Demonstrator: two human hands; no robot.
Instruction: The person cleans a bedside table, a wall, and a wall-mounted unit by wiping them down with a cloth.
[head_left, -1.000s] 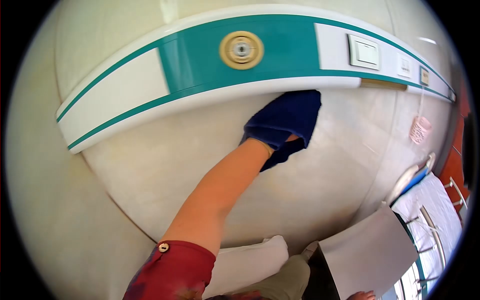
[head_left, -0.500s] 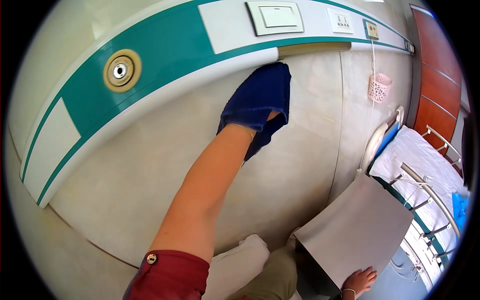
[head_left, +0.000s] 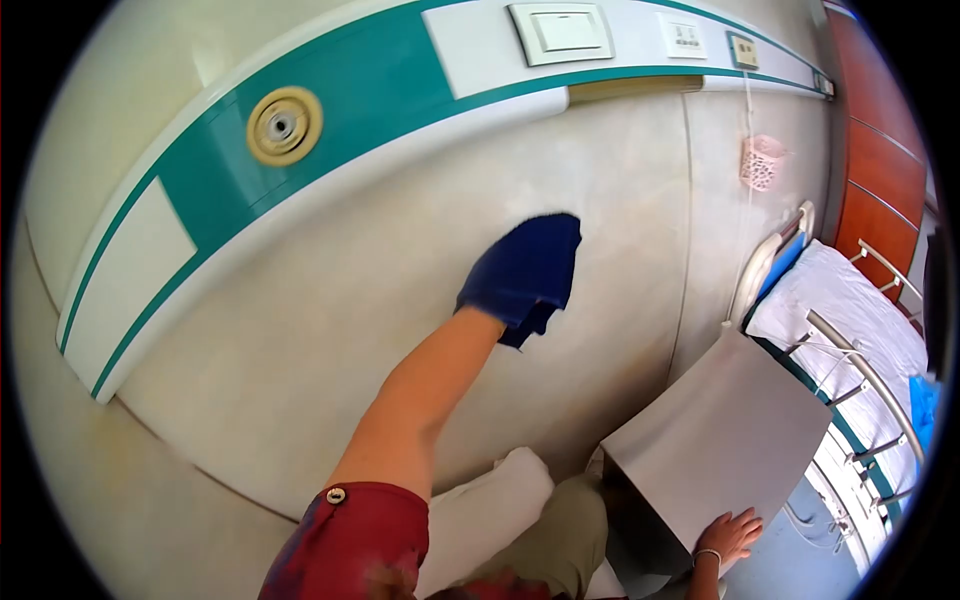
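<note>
A dark blue cloth [head_left: 525,270] is wrapped over my left hand [head_left: 487,322] and hides its fingers; my left hand holds it against the beige wall [head_left: 620,250], below the green and white wall panel [head_left: 370,95]. At the lower right, my right hand [head_left: 732,535] rests with its fingers spread on the edge of a grey cabinet top [head_left: 715,430].
A bed [head_left: 840,315] with metal rails and a white sheet stands beyond the cabinet. Near it a pink basket [head_left: 762,163] hangs on the wall by a white cord. Reddish-brown doors [head_left: 880,190] are at the far right. My legs [head_left: 560,530] show at the bottom.
My left hand and the blue cloth have moved down the wall, away from the panel's lower edge. The view has shifted slightly. My right hand stays on the cabinet.
</note>
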